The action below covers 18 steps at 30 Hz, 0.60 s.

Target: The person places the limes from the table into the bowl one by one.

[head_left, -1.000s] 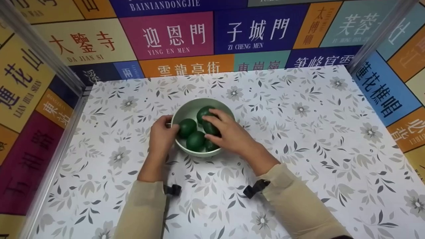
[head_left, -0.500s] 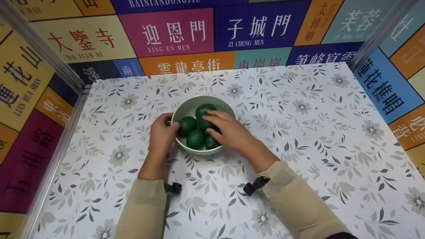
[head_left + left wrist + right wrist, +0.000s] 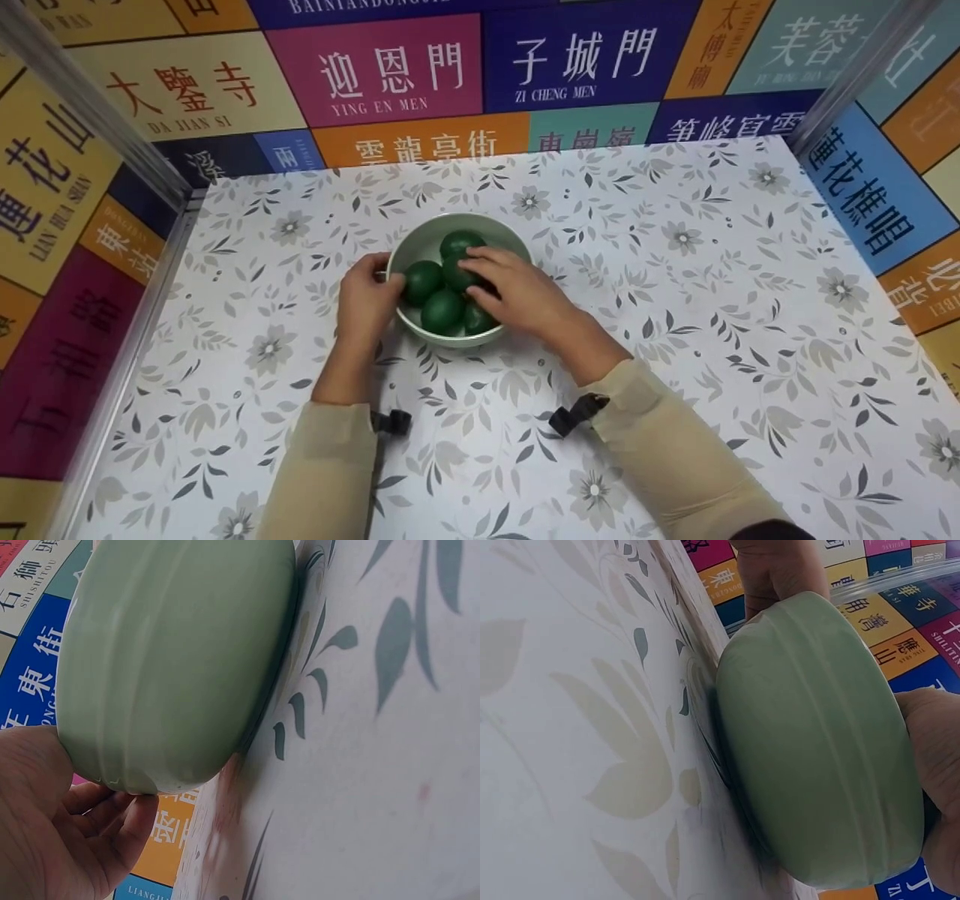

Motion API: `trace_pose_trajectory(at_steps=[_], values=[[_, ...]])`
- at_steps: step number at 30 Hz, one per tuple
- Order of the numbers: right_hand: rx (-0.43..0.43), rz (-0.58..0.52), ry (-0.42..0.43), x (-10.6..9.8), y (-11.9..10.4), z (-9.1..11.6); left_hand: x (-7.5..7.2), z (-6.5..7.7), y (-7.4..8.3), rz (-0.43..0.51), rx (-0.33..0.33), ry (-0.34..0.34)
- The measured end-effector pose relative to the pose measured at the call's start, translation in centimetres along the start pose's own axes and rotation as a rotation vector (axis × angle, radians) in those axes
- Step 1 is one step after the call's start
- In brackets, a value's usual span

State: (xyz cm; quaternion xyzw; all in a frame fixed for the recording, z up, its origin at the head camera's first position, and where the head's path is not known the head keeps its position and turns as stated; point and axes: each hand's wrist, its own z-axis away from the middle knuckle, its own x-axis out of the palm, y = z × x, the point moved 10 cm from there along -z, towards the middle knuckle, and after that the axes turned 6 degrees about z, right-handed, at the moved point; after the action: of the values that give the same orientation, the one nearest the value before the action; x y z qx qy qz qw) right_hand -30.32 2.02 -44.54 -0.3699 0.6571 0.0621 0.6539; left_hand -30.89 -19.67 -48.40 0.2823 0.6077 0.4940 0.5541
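Observation:
A pale green bowl (image 3: pixel 510 232) stands on the floral tabletop with several smooth, dark green, rounded fruits inside. My left hand (image 3: pixel 366 304) pinches its left rim, thumb inside and fingers outside; the left wrist view shows the fingers under the bowl's side (image 3: pixel 172 667). Over the right rim, my right hand (image 3: pixel 525 296) reaches in and holds a dark green fruit (image 3: pixel 457 271) near the middle between fingertips and thumb. Other fruits lie around it: a back one (image 3: pixel 459 244), a left one (image 3: pixel 422 283) and a front one (image 3: pixel 442 311). The fruit at right is partly hidden by my hand.
The white tabletop (image 3: pixel 697 300) has a grey leaf and flower pattern. Colourful panels with lettering (image 3: pixel 405 71) rise behind it and at both sides. Dark straps (image 3: pixel 577 416) sit at both wrists beside the beige sleeves.
The fruit in my right hand has shifted left and slightly back, to the middle of the pile, uncovering more of the right-hand fruit. My left hand stays on the rim.

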Motion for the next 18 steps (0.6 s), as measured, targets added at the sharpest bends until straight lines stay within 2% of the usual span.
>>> trace_pose_trajectory(at_steps=[18], values=[[-0.054,0.017,0.008,0.01,-0.65,-0.48,-0.06,-0.14,-0.09,-0.020,0.006,0.007]])
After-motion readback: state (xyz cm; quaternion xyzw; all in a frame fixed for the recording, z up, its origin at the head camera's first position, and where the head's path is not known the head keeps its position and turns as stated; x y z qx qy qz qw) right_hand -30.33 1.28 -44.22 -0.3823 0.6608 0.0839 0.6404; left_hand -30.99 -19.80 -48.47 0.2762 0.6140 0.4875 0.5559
